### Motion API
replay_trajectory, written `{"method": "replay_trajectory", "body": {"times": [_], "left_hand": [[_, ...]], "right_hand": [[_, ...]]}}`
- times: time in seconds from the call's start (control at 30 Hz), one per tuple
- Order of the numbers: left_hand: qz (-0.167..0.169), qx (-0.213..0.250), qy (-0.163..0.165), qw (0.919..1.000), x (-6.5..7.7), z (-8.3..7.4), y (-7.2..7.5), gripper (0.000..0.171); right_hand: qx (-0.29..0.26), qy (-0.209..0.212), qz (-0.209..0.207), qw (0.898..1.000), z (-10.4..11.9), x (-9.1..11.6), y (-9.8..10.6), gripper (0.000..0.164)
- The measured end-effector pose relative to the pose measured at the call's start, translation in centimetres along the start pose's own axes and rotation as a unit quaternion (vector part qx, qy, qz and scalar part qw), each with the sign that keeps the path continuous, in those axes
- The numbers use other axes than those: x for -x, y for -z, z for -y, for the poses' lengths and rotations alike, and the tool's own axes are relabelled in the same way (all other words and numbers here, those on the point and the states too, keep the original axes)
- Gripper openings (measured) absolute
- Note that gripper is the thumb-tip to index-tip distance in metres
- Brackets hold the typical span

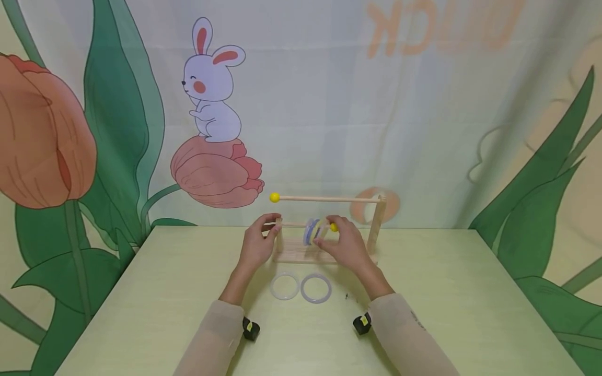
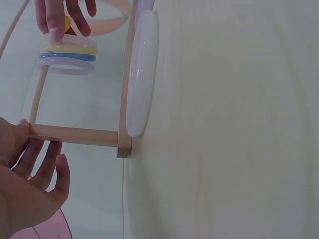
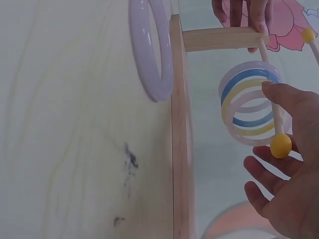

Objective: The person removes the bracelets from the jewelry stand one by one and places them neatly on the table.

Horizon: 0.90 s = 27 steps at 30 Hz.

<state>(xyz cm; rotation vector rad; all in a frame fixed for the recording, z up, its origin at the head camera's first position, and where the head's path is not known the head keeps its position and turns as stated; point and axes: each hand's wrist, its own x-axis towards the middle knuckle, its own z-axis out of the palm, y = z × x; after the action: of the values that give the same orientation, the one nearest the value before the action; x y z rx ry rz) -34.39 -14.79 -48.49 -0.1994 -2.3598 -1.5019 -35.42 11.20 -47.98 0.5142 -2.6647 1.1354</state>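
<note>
A wooden stand [image 1: 291,256] has two rods, each tipped with a yellow ball. My left hand [image 1: 256,244] holds the top of its short post [image 2: 75,133], thumb and fingers on opposite sides. Four-coloured bangle-like rings hang on the lower rod: lavender [image 3: 225,82], blue [image 2: 75,57], yellow [image 2: 91,50] and pale pink [image 3: 238,136]. Near the lower rod's yellow ball [image 3: 280,146], my right hand [image 1: 350,248] pinches the pale pink ring, which is closest to that end. Its other fingers spread loosely past the ball.
On the table [image 1: 188,292] in front of the stand lie a whitish ring [image 1: 285,298] and a lavender ring [image 1: 316,301], side by side. Small dark marks [image 3: 131,157] spot the tabletop to their right. The upper rod [image 1: 324,199] runs above my hands. A printed curtain [image 1: 305,104] hangs behind.
</note>
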Motion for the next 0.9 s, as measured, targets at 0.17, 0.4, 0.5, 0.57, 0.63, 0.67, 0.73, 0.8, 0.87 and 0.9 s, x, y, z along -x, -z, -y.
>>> {"method": "replay_trajectory", "body": {"times": [0.17, 0.4, 0.5, 0.57, 0.63, 0.67, 0.73, 0.8, 0.87, 0.9], "left_hand": [[-0.001, 0.0, -0.003, 1.0, -0.1, 0.0, 0.0, 0.03], [0.001, 0.002, 0.0, 1.0, 0.0, 0.0, 0.0, 0.03], [0.0, 0.001, 0.002, 1.0, 0.0, 0.0, 0.2, 0.03], [0.0, -0.001, 0.004, 1.0, 0.0, 0.0, 0.2, 0.03], [0.001, -0.003, 0.004, 1.0, 0.0, 0.0, 0.2, 0.03], [0.002, -0.003, 0.006, 1.0, 0.0, 0.0, 0.2, 0.03], [0.002, -0.002, 0.006, 1.0, 0.0, -0.1, 0.2, 0.03], [0.002, -0.002, 0.006, 1.0, 0.0, -0.1, 0.1, 0.03], [0.001, -0.001, 0.004, 1.0, 0.0, -0.1, 0.0, 0.03], [0.001, -0.001, 0.004, 1.0, 0.0, -0.1, 0.0, 0.03]], "right_hand": [[-0.015, 0.001, -0.007, 1.0, -0.2, 0.3, 0.6, 0.073], [-0.017, 0.007, -0.02, 1.0, -0.6, 1.0, 1.6, 0.075], [-0.026, 0.004, -0.02, 0.999, -0.7, 1.2, 1.9, 0.073], [-0.035, -0.004, -0.015, 0.999, -0.8, 1.5, 2.0, 0.072], [-0.043, -0.011, -0.011, 0.999, -0.9, 1.9, 2.2, 0.07], [-0.047, -0.014, -0.01, 0.999, -0.9, 2.0, 2.3, 0.07], [-0.052, -0.017, -0.007, 0.998, -0.9, 2.4, 2.5, 0.068], [-0.054, -0.016, -0.006, 0.998, -0.8, 2.8, 2.7, 0.068], [-0.057, -0.016, 0.0, 0.998, -0.8, 3.2, 3.0, 0.068], [-0.057, -0.015, 0.003, 0.998, -0.9, 3.4, 3.2, 0.068]]}}
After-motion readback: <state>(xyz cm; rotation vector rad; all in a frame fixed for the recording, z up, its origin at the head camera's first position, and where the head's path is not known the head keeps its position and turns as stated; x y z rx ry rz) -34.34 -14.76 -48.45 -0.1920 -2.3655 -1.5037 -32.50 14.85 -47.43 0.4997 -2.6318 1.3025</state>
